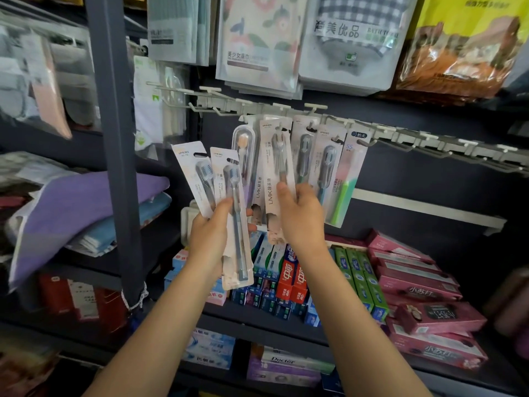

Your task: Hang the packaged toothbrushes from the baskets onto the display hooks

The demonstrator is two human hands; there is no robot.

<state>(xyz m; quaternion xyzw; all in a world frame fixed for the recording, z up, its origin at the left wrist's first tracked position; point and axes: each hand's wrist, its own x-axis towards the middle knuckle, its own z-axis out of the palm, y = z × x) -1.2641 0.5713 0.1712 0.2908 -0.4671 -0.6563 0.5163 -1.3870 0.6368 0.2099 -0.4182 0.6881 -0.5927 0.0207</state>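
My left hand (213, 233) grips two packaged toothbrushes (229, 202) fanned upward, their tops level with the lower part of the hook rail. My right hand (300, 216) pinches the LMK toothbrush pack (276, 167), whose top hole sits at a hook (279, 126) on the grey rail. Several more toothbrush packs (326, 161) hang side by side on hooks to its right, ending with a pink and green one (347, 179). A clear-cased brush (243, 150) hangs just left of the LMK pack. No basket is in view.
Bare hooks (446, 151) run along the rail to the right, and others (206, 103) to the left. Packaged towels (257, 44) hang above. Toothpaste boxes (289, 276) fill the shelf below. A dark upright post (114, 138) stands left, with folded cloths (86, 207) behind it.
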